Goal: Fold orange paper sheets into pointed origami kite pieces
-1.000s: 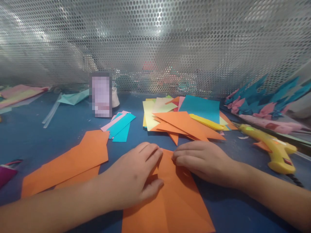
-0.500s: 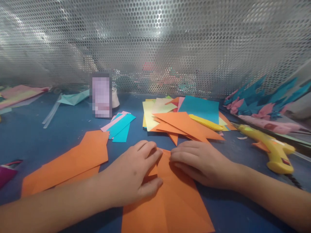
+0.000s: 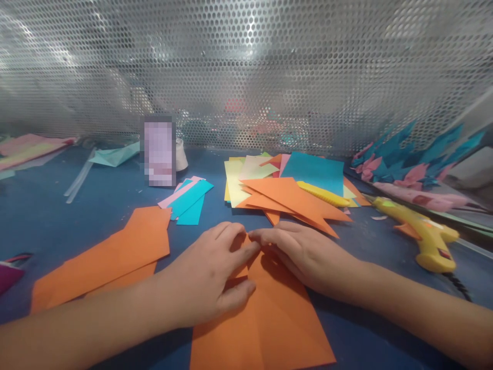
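Observation:
An orange paper sheet (image 3: 269,318) lies on the blue table (image 3: 57,226) right in front of me. My left hand (image 3: 208,277) rests on its upper left part, fingers bent down onto the top corner, thumb flat on the sheet. My right hand (image 3: 304,254) lies on the upper right part, fingers stretched flat and pressing the paper. The fingertips of both hands meet at the sheet's top point.
Folded orange pieces (image 3: 111,257) lie to the left, cyan strips (image 3: 190,203) behind them. A stack of coloured sheets (image 3: 292,190) with a yellow cutter (image 3: 325,194) sits behind my hands. A yellow glue gun (image 3: 427,236) lies at right. Perforated metal wall (image 3: 246,72) closes the back.
My right hand has slid left along the sheet's top, its fingers stretching out until they touch my left fingertips. My left hand has barely moved.

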